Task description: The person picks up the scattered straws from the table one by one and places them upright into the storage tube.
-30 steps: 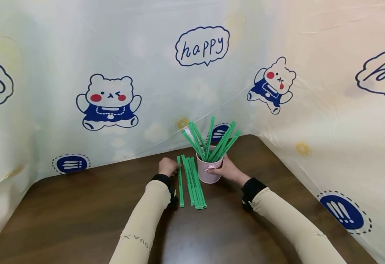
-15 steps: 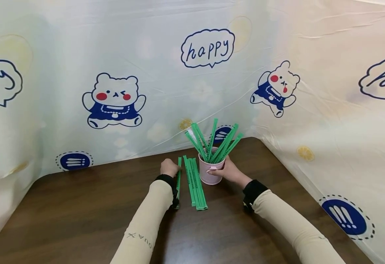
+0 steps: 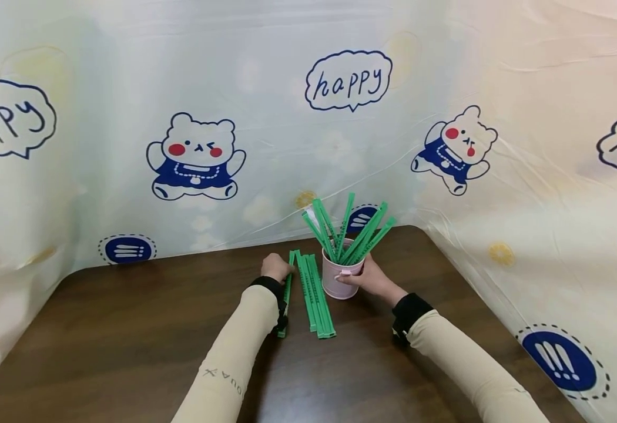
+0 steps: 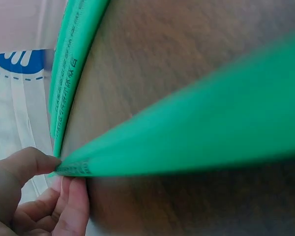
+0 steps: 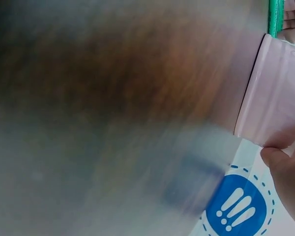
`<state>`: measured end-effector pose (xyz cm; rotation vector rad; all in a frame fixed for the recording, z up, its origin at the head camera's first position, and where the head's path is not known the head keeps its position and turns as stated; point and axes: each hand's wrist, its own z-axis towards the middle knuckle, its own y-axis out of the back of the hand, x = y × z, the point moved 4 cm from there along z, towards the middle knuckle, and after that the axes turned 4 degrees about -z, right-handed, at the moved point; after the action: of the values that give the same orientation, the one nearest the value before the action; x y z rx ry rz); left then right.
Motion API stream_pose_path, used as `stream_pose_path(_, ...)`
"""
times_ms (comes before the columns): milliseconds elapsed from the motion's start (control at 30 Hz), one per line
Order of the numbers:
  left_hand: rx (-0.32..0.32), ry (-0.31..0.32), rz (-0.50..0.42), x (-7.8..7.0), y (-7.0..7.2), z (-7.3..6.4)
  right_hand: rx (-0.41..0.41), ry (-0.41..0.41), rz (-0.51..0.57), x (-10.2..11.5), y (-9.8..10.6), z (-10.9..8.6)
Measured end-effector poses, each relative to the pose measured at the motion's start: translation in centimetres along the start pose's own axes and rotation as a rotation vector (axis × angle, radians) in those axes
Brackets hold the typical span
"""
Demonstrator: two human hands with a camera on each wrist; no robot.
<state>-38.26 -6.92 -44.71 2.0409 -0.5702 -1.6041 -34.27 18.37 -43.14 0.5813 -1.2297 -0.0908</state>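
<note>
In the head view, my left hand (image 3: 276, 268) is at the far end of a long green straw in a printed wrapper (image 3: 287, 294). The left wrist view has the thumb and fingertips pinching the tip of that straw (image 4: 187, 132), which stretches over the wood toward the camera. To its right lie several more wrapped straws (image 3: 315, 299), side by side. My right hand (image 3: 371, 277) grips the side of a small pink bucket (image 3: 332, 285), its thumb (image 5: 280, 162) against the wall in the right wrist view. Several green straws (image 3: 364, 235) lean outward in the upright bucket.
Everything sits on a dark brown wooden table (image 3: 128, 329). Behind and to the right hangs a pale cloth (image 3: 266, 117) printed with bears and the word happy, meeting the table's far and right edges.
My left hand has pinched the leftmost straw and tilted it, its far end now leaning toward the row. The right hand stays on the bucket. The head view has shifted slightly.
</note>
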Motion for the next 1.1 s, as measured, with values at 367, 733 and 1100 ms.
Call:
stream_pose_path(367, 0.121, -0.022, -0.328, 0.6, 1.4, -1.4, -0.014, -0.086, -0.024, -0.8, -0.1, -1.9)
stream_pose_path(733, 0.103, -0.274, -0.543, -7.8, 9.2, -4.6, -0.027, -0.059, -0.043, -0.5, 0.7, -2.4)
stream_pose_path(1100, -0.02, -0.619, -0.441, -15.9, 11.8, -9.1, -0.001, -0.027, 0.002, 0.1, -0.2, -0.4)
